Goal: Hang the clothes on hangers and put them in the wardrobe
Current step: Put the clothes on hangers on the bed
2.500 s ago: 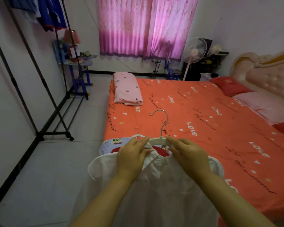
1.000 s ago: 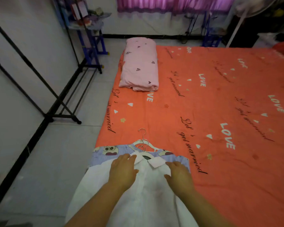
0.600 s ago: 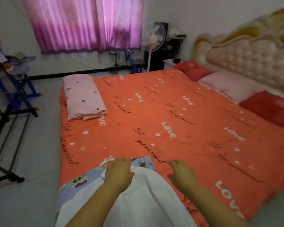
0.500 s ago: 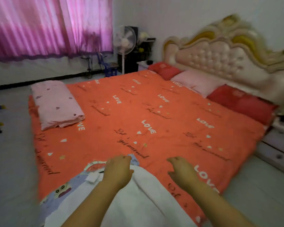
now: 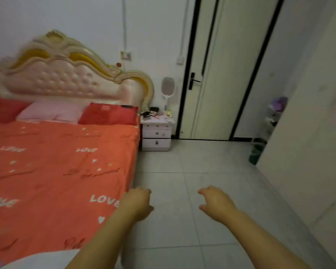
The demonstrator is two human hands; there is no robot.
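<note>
The left hand (image 5: 138, 204) and right hand (image 5: 215, 202) have come off the shirt (image 5: 43, 259) and hang empty, fingers loosely curled, over the floor (image 5: 182, 230). The shirt lies on the bed's (image 5: 56, 171) near corner. Hanging looks done, while putting it away remains.

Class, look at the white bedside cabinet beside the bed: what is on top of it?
A stand mirror, a small yellowish bottle and dark clutter too blurred to name sit on the bedside cabinet. Its drawers are closed, hiding their contents.
</note>
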